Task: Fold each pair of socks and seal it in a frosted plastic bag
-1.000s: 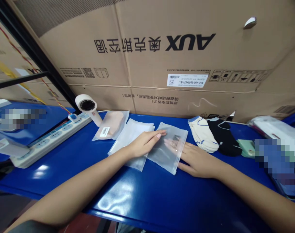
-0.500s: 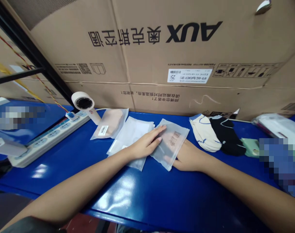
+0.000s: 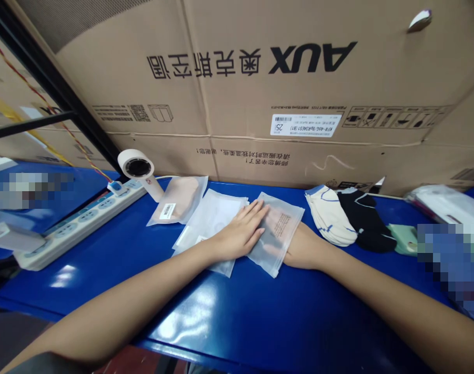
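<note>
My right hand (image 3: 305, 248) reaches into a frosted zip bag (image 3: 282, 221) with brown print, up to about the wrist. Its fingers show dimly through the plastic, stretched out. Palm down, my left hand (image 3: 240, 231) rests across the bag's left edge with its fingers extended. Under and beside that hand lies a small stack of similar frosted bags (image 3: 198, 223). To their left is a filled frosted bag (image 3: 180, 196) with a pinkish item and a barcode label. Folded cream socks (image 3: 332, 218) and dark socks (image 3: 365, 218) lie to the right.
A power strip (image 3: 84, 223) and a small white handheld fan (image 3: 137, 165) stand on the left of the blue table (image 3: 229, 322). A large cardboard sheet (image 3: 229, 109) rises behind. On the right are a green item (image 3: 403, 239) and a plastic-wrapped package (image 3: 443, 205).
My left hand has flattened a little, its fingers lying more on the bag's left edge. My right hand has sunk slightly deeper into the bag.
</note>
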### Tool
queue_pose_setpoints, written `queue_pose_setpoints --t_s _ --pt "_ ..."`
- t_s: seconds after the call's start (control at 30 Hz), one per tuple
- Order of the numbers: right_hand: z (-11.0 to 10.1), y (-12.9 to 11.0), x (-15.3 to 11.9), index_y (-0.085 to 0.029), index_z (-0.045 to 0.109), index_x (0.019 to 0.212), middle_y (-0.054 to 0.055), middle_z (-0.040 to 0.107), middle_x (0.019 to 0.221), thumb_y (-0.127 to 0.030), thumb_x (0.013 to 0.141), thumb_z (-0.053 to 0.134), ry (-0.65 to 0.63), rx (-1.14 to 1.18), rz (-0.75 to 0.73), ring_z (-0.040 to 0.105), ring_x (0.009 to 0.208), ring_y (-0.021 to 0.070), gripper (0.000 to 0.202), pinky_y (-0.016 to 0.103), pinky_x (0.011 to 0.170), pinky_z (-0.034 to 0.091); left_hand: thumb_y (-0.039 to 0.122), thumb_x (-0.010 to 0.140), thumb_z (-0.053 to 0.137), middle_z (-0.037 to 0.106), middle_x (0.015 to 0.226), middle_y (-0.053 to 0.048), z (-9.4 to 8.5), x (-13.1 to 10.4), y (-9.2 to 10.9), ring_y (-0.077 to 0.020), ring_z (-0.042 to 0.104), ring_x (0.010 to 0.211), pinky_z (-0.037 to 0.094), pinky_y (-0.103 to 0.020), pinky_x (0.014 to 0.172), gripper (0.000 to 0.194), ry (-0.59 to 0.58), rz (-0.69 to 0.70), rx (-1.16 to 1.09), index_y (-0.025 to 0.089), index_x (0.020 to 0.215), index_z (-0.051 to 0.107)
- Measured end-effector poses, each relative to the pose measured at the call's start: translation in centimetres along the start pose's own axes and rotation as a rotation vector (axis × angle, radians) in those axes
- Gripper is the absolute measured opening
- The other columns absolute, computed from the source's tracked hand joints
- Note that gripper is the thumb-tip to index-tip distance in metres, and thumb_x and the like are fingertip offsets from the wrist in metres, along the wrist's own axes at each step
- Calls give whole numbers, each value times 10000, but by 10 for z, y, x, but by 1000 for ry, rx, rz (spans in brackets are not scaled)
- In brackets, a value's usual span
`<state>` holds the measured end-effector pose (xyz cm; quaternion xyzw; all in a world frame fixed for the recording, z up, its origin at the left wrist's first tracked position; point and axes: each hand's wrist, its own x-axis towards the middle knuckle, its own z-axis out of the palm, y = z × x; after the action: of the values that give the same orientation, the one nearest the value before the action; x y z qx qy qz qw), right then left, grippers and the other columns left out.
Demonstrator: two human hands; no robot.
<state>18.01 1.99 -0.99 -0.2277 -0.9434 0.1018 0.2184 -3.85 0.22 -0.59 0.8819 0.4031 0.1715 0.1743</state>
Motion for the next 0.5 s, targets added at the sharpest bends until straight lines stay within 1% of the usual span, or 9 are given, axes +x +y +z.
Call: queue_pose_setpoints --t_s 0.1,0.2,0.27,0.37,0.43,0.5 --pt "-5 -1 1 -255 328 1531 107 356 1585 -393 914 581 -28 8 -13 333 1457 316 681 550 1187 290 426 1038 244 115 1651 -125 -1 1 3 -227 63 1530 103 -473 1248 614 -25 -37 22 156 1577 128" --pt "-9 -4 -1 -231 361 1518 129 410 1551 -403 908 590 -71 7 2 376 1432 328 673 547 1158 340 437 1040 221 152 1643 -131 -1 2 3 -215 89 1528 91 -457 1249 619 -40 -52 34 135 1574 147" --pt "-8 -5 -1 -227 382 1506 137 438 1531 -410 902 598 -50 -13 18 405 1412 336 667 549 1150 350 439 1041 214 130 1646 -121 0 3 2 -216 78 1528 76 -469 1245 607 -58 -29 44 155 1575 156" --pt "-4 -5 2 -232 406 1488 137 444 1526 -387 902 597 12 -25 13 413 1408 332 635 539 1166 324 441 1042 218 80 1650 -111 0 3 -1 -215 51 1528 73 -466 1242 602 -70 -14 57 177 1578 150" --pt "-3 -5 2 -218 408 1487 149 440 1526 -378 903 594 12 1 1 425 1399 335 634 534 1155 343 439 1043 212 74 1650 -112 0 3 -1 -213 47 1528 72 -458 1241 602 -66 -26 66 176 1579 144" --pt "-4 -4 0 -210 395 1495 156 434 1529 -383 907 587 -25 22 0 432 1394 338 643 536 1131 377 439 1043 204 81 1649 -113 0 3 0 -213 51 1528 70 -462 1240 601 -74 -27 71 177 1580 138"
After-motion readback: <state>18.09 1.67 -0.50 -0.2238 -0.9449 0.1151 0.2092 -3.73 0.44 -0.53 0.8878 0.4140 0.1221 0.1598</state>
